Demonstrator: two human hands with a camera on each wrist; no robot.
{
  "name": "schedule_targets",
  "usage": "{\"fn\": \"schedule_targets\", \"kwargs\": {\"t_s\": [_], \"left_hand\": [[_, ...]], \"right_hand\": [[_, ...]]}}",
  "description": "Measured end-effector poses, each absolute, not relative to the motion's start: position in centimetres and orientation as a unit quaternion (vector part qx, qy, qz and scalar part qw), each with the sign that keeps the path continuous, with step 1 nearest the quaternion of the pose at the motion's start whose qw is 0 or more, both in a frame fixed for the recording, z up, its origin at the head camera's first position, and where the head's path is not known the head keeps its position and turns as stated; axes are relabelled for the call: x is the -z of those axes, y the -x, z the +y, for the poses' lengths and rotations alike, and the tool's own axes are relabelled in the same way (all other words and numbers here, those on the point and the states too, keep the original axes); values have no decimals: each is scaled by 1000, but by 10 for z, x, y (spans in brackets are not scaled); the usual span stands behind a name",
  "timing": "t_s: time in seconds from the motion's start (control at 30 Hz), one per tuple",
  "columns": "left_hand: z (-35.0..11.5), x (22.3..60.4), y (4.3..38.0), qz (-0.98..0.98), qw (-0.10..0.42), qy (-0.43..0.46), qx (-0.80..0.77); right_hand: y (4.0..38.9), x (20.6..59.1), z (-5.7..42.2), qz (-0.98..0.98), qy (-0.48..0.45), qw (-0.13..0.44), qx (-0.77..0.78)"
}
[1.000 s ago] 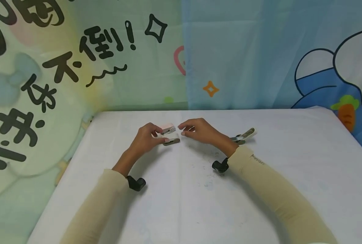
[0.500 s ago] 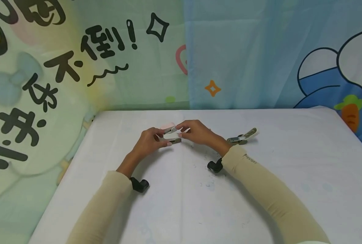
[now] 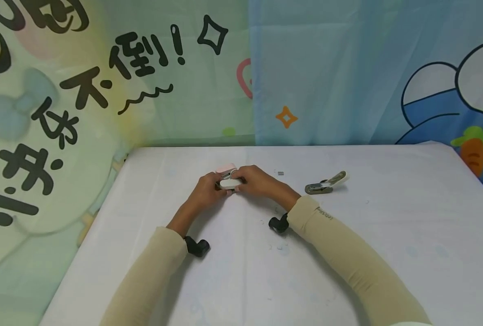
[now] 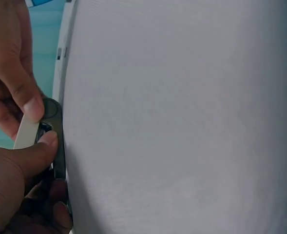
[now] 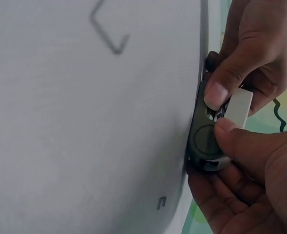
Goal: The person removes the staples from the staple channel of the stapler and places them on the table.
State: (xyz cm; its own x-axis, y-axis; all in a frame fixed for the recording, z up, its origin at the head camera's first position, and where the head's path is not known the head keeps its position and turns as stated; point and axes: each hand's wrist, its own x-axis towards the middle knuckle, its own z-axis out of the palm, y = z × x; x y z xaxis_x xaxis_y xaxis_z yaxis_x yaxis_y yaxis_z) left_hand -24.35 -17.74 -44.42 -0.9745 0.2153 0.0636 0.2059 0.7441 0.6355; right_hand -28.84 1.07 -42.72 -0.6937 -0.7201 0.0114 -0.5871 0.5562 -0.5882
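Near the far edge of the table, both hands grip a small stapler [image 3: 230, 184] with a dark grey-green base and a white part. My left hand [image 3: 205, 189] holds one end, its thumb on the base in the left wrist view. My right hand [image 3: 256, 180] pinches the other end; in the right wrist view its thumb [image 5: 240, 141] lies against the dark part [image 5: 205, 139]. A pink part [image 3: 226, 167] shows just behind the fingers; whether it belongs to the held stapler I cannot tell. Fingers hide much of the mechanism.
A second green stapler [image 3: 319, 187], its white-backed arm raised, lies to the right of my right hand. A short strip of staples [image 3: 280, 173] sits between. Loose staples [image 5: 161, 202] are scattered on the white table [image 3: 241, 280]. A printed cloth [image 3: 327, 68] hangs behind.
My right hand has moved left and now grips the stapler beside my left hand, which has shifted slightly right. The stapler's parts look closer together. The second stapler stays put.
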Motion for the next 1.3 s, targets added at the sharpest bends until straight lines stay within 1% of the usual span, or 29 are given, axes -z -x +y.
{"fn": "schedule_targets", "kwargs": {"t_s": [0.23, 0.47, 0.57, 0.73, 0.87, 0.97, 1.17, 1.3], "left_hand": [[-172, 444, 242, 930, 18, -100, -353], [-160, 448, 241, 925, 16, -111, -363], [-154, 447, 241, 921, 21, -114, -371], [-148, 444, 239, 906, 47, -109, -406], [-144, 442, 237, 881, 82, -111, -452], [-141, 442, 235, 870, 100, -114, -469], [-130, 439, 228, 872, 102, -147, -455], [-125, 437, 223, 867, 106, -151, -464]], "right_hand": [[285, 418, 14, 877, 369, 133, 277], [281, 410, 26, 881, 367, 161, 252], [278, 407, 32, 879, 373, 162, 248], [273, 409, 39, 877, 366, 170, 262], [267, 411, 45, 874, 356, 194, 269], [263, 410, 51, 868, 356, 211, 275], [250, 401, 68, 855, 356, 226, 302], [240, 390, 78, 834, 386, 220, 326]]}}
